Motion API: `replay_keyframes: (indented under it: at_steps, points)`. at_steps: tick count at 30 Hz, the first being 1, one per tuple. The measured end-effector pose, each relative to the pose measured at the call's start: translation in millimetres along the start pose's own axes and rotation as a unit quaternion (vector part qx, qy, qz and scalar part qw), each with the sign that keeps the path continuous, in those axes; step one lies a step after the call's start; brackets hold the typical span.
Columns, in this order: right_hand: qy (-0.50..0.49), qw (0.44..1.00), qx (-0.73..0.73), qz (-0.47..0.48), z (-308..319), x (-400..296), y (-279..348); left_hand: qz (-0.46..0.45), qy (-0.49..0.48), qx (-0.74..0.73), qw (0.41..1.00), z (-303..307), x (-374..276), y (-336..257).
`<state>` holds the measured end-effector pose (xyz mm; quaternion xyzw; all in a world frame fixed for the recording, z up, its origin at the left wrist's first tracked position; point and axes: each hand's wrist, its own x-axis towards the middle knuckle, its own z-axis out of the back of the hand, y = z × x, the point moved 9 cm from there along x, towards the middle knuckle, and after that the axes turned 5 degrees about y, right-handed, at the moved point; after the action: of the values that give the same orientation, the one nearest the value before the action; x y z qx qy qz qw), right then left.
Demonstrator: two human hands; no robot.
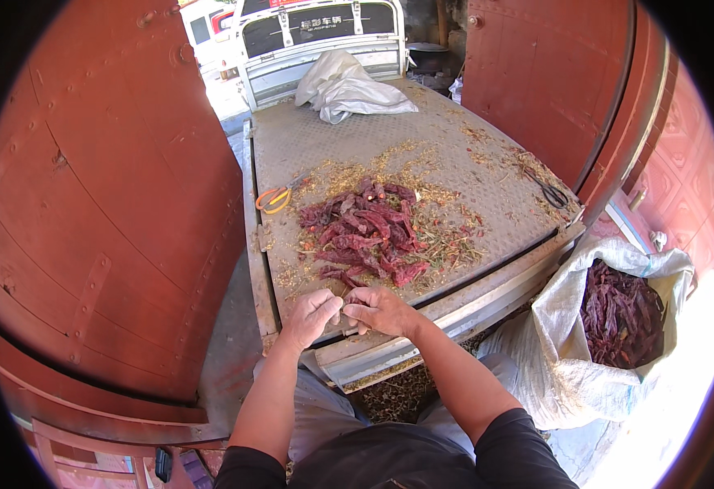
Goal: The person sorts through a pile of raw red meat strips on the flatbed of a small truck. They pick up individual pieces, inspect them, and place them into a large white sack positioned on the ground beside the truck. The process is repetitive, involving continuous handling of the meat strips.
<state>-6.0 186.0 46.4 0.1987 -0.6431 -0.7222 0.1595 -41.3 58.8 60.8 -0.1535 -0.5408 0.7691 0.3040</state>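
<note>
My left hand (315, 315) and my right hand (381, 310) meet over the near edge of a metal truck bed, fingertips almost touching. Between the right fingers shows a bit of dark red dried chili pepper (354, 300), mostly hidden by the hand. The left thumb is bent against its fingers beside it; whether they pinch the stem end is hidden. Just beyond both hands lies a heap of wrinkled dried red chili peppers (363, 229). Stems (448, 247) and pale seeds (332, 174) are strewn around the heap.
Orange-handled scissors (276, 198) lie left of the heap, black-handled scissors (549, 191) at the right edge. A white woven sack (357, 91) is crumpled at the back. An open sack (552, 360) of dried chilies stands right. Red metal doors (118, 183) (540, 79) flank the bed.
</note>
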Motion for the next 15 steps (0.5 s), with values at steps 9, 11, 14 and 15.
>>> replay_keyframes:
  at_steps: [9,11,14,15]
  points:
    - [0.001,1.0,0.019,-0.002,-2,-3,5,-0.001,0.002,-0.014,1.0,1,0,1]
    - [-0.003,0.999,0.04,-0.005,-1,-4,7,-0.006,0.001,-0.029,1.0,1,-1,3]
    - [-0.014,0.998,0.056,-0.025,0,-5,11,-0.003,-0.005,-0.05,0.999,1,-3,11]
    - [-0.019,0.998,0.06,-0.031,3,-6,12,-0.001,-0.007,-0.055,0.998,0,-1,12]
